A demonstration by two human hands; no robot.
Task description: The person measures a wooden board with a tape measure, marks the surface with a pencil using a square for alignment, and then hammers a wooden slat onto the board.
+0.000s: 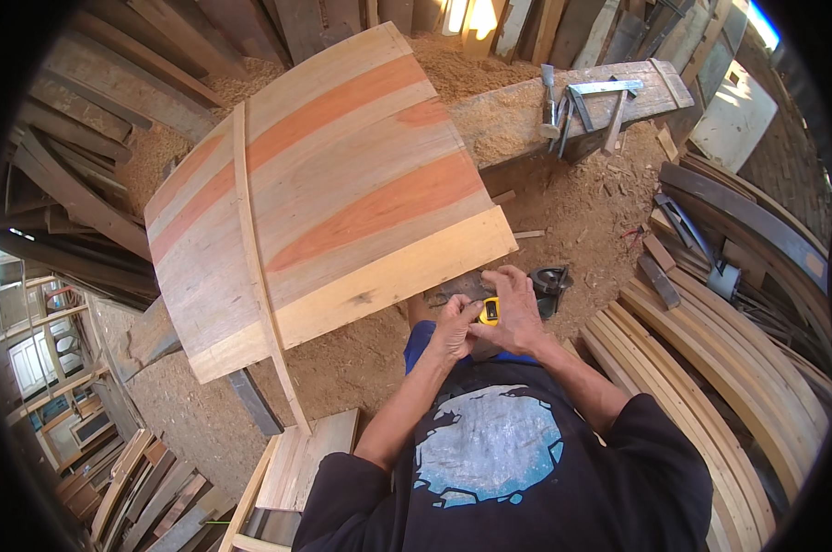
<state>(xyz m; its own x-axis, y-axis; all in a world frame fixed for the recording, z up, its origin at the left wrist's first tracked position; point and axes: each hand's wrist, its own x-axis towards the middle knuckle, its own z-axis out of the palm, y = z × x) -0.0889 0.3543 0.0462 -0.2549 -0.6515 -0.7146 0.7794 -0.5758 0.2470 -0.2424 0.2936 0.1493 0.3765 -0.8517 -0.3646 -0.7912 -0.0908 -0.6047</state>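
A wide striped wooden panel is lying ahead of the person, mostly to the left; curved timbers are lying in a stack on the right; beyond the panel, a sawdust-strewn tabletop is stretching off to the right; a long thin wooden strip is crossing the panel and overhanging its near edge; a metal square is resting on the tabletop; the left hand and right hand are closing around a small yellow tape measure, both gripping it in front of the torso, near the panel's closest edge.
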